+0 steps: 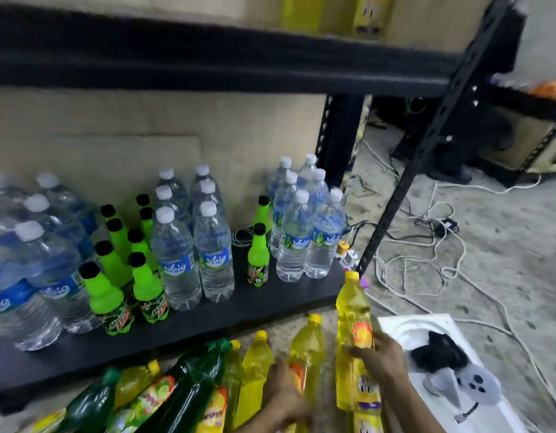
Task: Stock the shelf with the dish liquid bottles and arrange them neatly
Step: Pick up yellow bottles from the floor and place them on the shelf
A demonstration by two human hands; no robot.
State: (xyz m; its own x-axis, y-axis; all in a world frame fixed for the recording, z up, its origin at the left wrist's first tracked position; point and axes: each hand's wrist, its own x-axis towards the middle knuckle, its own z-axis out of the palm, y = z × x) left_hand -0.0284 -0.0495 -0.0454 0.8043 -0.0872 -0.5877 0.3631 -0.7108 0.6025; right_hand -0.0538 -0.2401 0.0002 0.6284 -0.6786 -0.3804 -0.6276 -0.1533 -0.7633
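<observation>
My right hand (381,357) grips a yellow dish liquid bottle (353,310) round its middle and holds it upright near the shelf's right front corner. My left hand (286,398) holds a second yellow bottle (308,342) that stands on the floor. More yellow bottles (255,364) and dark green bottles (189,385) stand grouped on the floor in front of the black bottom shelf (239,310). The view is blurred.
The shelf carries clear water bottles (176,254), larger water bottles (36,276) at left and green soda bottles (105,298). A gap lies at the shelf's right front. A black upright post (404,182) stands at right. Cables (426,245) and a white tray (442,370) lie on the floor.
</observation>
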